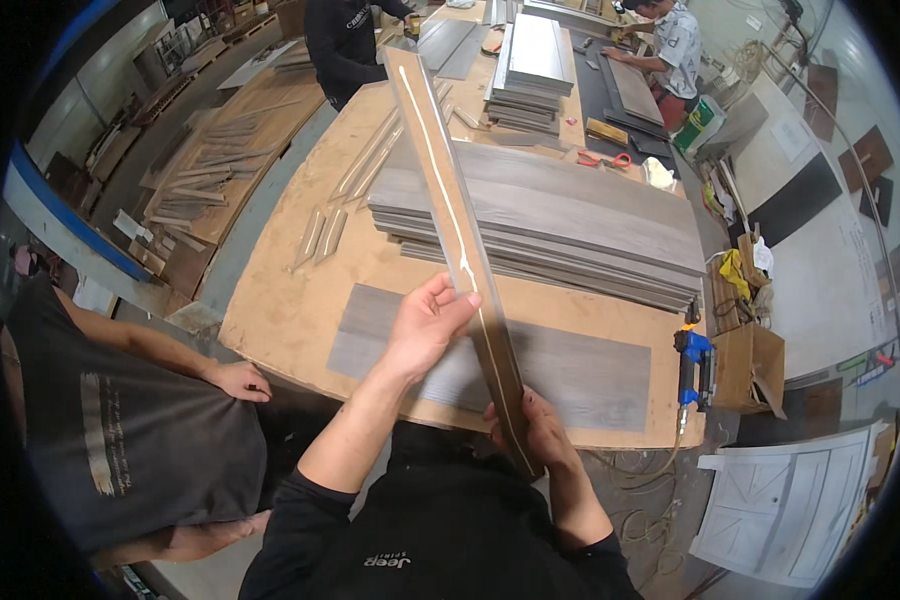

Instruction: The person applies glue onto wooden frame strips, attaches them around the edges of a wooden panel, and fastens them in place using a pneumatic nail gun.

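Observation:
A long, narrow wooden strip [432, 165] with a wavy bead of pale glue along its face slants up and away over the table. My left hand [430, 325] pinches its left edge near the middle, the thumb close to the glue line. Lower down, my right hand [548, 430] grips the near end from the right side, its fingers partly hidden by the strip. Beneath the strip a grey wood-grain board [600, 380] lies flat along the table's near edge. Just beyond it stands a stack of similar boards [590, 205].
A blue air nail gun [690, 370] stands at the worktable's [270, 300] right edge, its hose hanging down. Red-handled scissors [605, 160] and short strips [320, 235] lie around the stack. One person [150, 420] is close on my left; two others work at the far end.

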Action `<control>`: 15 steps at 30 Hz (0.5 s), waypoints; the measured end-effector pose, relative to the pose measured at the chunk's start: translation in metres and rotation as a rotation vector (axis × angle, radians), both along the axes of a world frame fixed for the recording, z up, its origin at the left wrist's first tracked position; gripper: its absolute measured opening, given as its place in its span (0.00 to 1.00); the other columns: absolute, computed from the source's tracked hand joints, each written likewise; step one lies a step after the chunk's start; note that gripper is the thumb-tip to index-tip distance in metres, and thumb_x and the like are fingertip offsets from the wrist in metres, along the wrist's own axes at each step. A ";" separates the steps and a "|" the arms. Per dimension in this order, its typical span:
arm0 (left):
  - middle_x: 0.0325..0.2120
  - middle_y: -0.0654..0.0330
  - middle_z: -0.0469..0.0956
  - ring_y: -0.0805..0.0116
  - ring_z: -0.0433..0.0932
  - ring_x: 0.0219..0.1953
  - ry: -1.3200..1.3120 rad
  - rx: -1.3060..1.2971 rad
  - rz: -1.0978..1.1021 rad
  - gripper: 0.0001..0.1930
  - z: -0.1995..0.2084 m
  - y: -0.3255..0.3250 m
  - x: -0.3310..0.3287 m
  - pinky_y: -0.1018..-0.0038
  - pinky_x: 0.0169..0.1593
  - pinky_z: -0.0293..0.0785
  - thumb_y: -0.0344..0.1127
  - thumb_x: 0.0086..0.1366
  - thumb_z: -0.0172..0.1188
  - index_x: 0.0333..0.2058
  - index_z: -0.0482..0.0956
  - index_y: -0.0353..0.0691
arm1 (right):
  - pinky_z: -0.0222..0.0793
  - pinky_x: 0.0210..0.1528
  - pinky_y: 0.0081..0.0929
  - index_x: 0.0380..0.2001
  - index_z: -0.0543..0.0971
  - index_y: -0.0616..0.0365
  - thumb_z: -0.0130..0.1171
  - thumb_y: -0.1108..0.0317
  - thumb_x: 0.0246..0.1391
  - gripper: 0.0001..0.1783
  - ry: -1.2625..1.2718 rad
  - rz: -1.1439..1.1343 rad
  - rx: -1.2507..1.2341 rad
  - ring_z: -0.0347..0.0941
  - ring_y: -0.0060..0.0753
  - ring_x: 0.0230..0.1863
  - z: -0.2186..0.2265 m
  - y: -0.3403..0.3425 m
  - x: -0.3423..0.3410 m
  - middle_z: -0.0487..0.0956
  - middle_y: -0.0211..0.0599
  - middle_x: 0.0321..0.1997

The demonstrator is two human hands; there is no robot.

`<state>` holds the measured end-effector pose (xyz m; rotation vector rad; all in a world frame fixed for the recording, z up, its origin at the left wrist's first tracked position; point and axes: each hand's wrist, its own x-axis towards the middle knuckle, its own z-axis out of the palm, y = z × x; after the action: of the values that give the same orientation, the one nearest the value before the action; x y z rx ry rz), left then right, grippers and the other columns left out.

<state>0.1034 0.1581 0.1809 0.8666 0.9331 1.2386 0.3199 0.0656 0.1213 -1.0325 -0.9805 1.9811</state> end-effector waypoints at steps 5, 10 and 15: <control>0.42 0.66 0.81 0.81 0.78 0.39 -0.014 0.014 -0.064 0.18 -0.006 -0.005 0.010 0.82 0.40 0.73 0.26 0.68 0.60 0.55 0.72 0.37 | 0.71 0.31 0.28 0.45 0.75 0.58 0.36 0.43 0.73 0.29 0.023 -0.024 -0.024 0.73 0.31 0.23 0.000 0.005 0.004 0.76 0.36 0.26; 0.46 0.62 0.81 0.74 0.80 0.45 -0.065 -0.068 -0.165 0.20 -0.030 -0.016 0.018 0.76 0.50 0.76 0.20 0.67 0.55 0.57 0.72 0.37 | 0.76 0.32 0.33 0.53 0.73 0.57 0.40 0.43 0.72 0.28 0.103 -0.036 -0.059 0.74 0.32 0.28 -0.001 0.013 0.008 0.78 0.36 0.36; 0.46 0.60 0.81 0.73 0.79 0.48 -0.089 -0.019 -0.191 0.21 -0.045 -0.025 0.017 0.75 0.52 0.75 0.20 0.66 0.58 0.57 0.71 0.37 | 0.74 0.34 0.30 0.56 0.70 0.56 0.34 0.40 0.72 0.31 0.042 0.035 0.026 0.76 0.30 0.31 -0.017 0.019 0.017 0.79 0.39 0.41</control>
<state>0.1201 0.1336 0.1361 0.8582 0.7712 1.0936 0.3365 0.0844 0.1046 -0.9624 -1.0050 2.0054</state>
